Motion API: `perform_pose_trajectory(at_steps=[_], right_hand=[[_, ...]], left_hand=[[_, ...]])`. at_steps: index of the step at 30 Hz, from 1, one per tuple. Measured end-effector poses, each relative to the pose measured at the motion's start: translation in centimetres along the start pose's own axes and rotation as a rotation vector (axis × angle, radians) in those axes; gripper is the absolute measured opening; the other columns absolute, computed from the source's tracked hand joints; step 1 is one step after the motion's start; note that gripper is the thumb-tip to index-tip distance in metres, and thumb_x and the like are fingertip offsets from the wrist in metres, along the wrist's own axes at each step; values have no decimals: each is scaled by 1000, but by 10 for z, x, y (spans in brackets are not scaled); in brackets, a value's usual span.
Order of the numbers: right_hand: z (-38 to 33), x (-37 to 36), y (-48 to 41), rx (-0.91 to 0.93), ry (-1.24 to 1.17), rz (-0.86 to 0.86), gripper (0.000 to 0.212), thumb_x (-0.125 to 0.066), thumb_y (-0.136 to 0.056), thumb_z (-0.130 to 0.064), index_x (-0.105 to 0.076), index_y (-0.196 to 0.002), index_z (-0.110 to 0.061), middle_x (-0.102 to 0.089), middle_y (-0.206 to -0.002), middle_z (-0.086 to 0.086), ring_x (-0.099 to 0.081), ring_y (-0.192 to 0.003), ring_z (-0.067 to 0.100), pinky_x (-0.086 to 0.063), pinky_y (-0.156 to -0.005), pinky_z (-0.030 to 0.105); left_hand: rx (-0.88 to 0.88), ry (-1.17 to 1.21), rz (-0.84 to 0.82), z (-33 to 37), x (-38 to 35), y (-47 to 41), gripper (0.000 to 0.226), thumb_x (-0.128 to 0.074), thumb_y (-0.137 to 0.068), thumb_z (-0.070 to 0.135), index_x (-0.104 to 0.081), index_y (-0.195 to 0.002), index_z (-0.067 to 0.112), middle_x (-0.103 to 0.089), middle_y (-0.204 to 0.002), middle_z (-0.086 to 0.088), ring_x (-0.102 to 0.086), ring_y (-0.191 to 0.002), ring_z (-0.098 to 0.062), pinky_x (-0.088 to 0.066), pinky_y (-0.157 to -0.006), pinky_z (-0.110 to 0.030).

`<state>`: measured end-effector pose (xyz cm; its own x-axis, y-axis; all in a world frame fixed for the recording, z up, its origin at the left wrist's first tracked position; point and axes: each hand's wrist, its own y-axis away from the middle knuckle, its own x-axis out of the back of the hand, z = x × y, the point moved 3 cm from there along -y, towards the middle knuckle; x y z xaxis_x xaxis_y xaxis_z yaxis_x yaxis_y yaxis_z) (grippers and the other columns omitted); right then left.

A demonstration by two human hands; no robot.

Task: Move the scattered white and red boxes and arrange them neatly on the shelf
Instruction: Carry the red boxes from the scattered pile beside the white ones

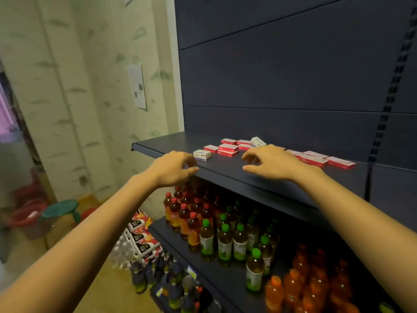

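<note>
So your boxes are all up on the dark shelf (167,144) already, just messy. There's a small white box (202,154) lying flat at about 2 o'clock from your left hand (173,167), just beside the fingertips; can't tell if you're actually touching it. A loose bunch of red-and-white boxes (228,148) sits at 11 o'clock from your right hand (270,162), with a second white box (258,141) propped crooked on top of them at roughly 12. A row of more red boxes (316,159) trails off toward 3 o'clock. Both hands hold nothing: left fingers loosely curled, right fingers relaxed and a bit spread, hovering over the shelf. My guess is these are light, thin cardboard cartons, so they'll slide easily on that smooth surface and dent if you squeeze. I'd pinch each across its long edges, thumb one side and fingers the other, or just nudge them into rows with straight fingers. Watch the front lip, since a shoved box could drop onto the bottles (223,236) below.
</note>
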<state>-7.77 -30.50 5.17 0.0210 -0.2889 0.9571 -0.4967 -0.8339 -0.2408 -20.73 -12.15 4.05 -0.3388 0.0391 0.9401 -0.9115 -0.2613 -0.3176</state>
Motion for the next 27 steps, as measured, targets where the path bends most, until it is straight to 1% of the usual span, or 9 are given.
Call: perform_pose_trajectory(at_steps=[5, 9, 11, 13, 15, 18, 22, 24, 27], right_hand=[[-6, -19, -50, -49, 29, -39, 39, -51, -91, -36, -53, -126, -20, -59, -126, 1, -55, -110, 15, -45, -90, 30], [1, -31, -88, -90, 54, -38, 38, -53, -90, -36, -55, -124, -21, -60, -125, 0, -56, -110, 15, -47, -92, 31], [6, -36, -107, -101, 65, -28, 37, -53, -90, -36, -55, -124, -21, -60, -125, 0, -56, -109, 14, -46, -88, 29], [15, -41, -126, -127, 87, -13, 39, -53, -90, -37, -54, -125, -21, -59, -125, 0, -55, -110, 15, -43, -84, 28], [25, -44, -145, -162, 113, 4, 41, -54, -89, -40, -52, -126, -23, -58, -126, -1, -55, -111, 16, -44, -88, 31], [41, -44, -172, -231, 121, 13, 46, -55, -88, -41, -49, -129, -23, -55, -131, -1, -54, -114, 20, -48, -91, 39], [61, -46, -199, -297, 139, -8, 52, -58, -85, -46, -47, -130, -21, -53, -132, 0, -53, -115, 20, -47, -89, 39], [69, -50, -209, -319, 149, -34, 55, -58, -84, -48, -46, -131, -20, -52, -133, 0, -52, -116, 20, -47, -90, 39], [77, -58, -220, -342, 142, -81, 59, -58, -83, -50, -44, -132, -18, -50, -134, 1, -51, -118, 20, -46, -92, 38]], left_hand=[[3, 72, -19, -49, -13, -25, 33, -50, -91, 36, -59, -115, 14, -62, -120, -6, -58, -104, -20, -49, -88, -36], [-23, 137, -11, -78, -26, -52, 35, -53, -90, 34, -57, -117, 13, -61, -122, -6, -57, -106, -20, -48, -92, -40], [-35, 173, -12, -92, -34, -70, 37, -55, -89, 34, -55, -119, 13, -59, -124, -6, -57, -108, -20, -48, -94, -40], [-50, 212, -20, -104, -44, -91, 41, -57, -87, 34, -53, -122, 13, -57, -126, -6, -56, -108, -18, -48, -93, -37], [-74, 258, -40, -114, -55, -114, 47, -61, -85, 34, -49, -125, 13, -54, -130, -6, -53, -106, -14, -46, -89, -29], [-105, 328, -111, -126, -69, -150, 60, -67, -80, 35, -42, -131, 15, -47, -136, -4, -47, -109, -11, -38, -87, -23], [-147, 478, -280, -140, -85, -189, 75, -74, -72, 36, -36, -135, 22, -43, -137, 5, -43, -114, -5, -37, -92, -23], [-195, 501, -338, -144, -93, -203, 68, -75, -72, 34, -42, -131, 23, -48, -131, 7, -48, -113, -6, -40, -90, -21], [-284, 523, -374, -146, -101, -219, 42, -73, -74, 32, -57, -112, 23, -60, -113, 11, -58, -102, -6, -47, -78, -15]])
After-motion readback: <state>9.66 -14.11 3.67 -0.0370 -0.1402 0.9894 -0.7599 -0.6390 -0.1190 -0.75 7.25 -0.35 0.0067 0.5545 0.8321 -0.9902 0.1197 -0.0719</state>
